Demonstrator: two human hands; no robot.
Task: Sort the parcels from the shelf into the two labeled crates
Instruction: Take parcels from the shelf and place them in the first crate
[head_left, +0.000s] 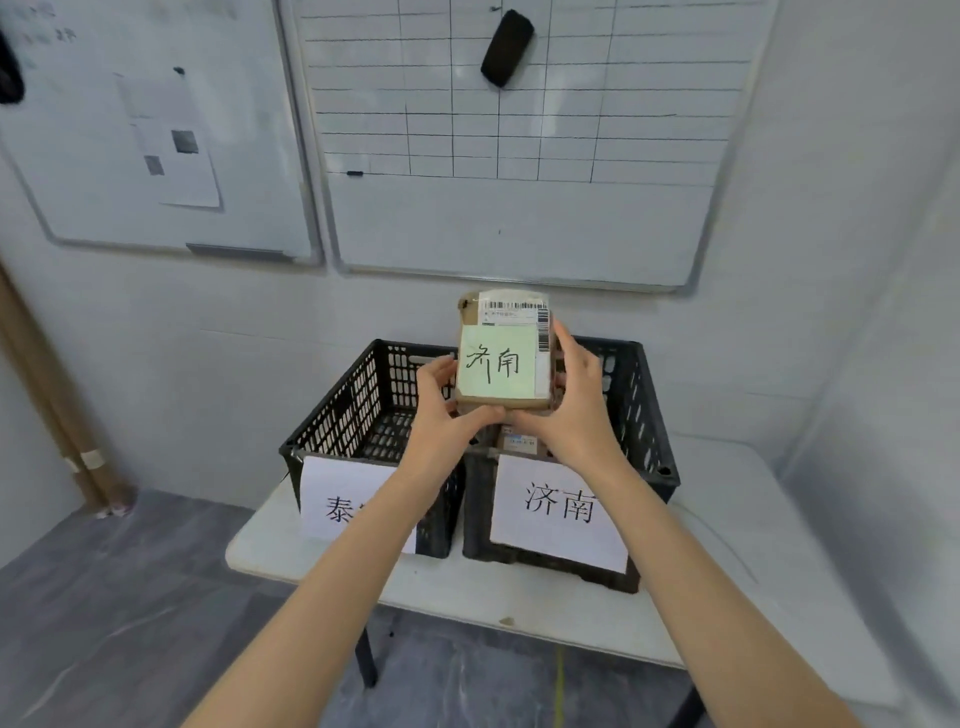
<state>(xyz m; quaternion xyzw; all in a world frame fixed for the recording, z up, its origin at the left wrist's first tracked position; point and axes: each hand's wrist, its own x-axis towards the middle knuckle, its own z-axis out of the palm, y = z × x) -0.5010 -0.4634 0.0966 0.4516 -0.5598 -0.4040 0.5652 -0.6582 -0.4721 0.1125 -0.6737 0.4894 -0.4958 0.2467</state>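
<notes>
Nearest to us, the white counter (753, 545) carries two black mesh crates side by side, touching. We take the right crate (649, 415) as reference. Its front wall bears a white sheet (561, 506) printed 济南. The left crate (343, 410), directly to the left of it, bears a sheet of its own (337, 501), of which only the first character, 泰, is legible; the forearm covers the rest.

Above the reference crate's front left corner, both hands hold one brown parcel (501, 358). The left hand (447, 405) grips its left edge, thumb curled under the lower edge. The right hand (566, 410) clasps its right edge and bottom corner, fingers wrapped behind. The parcel stands upright, long axis vertical, broad face toward us. A green note (496, 366) on that face reads 济南 in handwriting, and a barcoded shipping label (514, 309) sits above the note.

The governing relation: the parcel hangs over the seam between the crates, slightly on the reference crate's side, clear of its rim. We judge that the note matches this crate, so the move required is short, down and a little to the right. The right hand is the nearer one.

Inside the reference crate, below the hands, a second parcel (519, 441) partly shows. We cannot tell what the left crate holds.

Beyond the reference crate, two whiteboards (519, 218) hang on the wall.
</notes>
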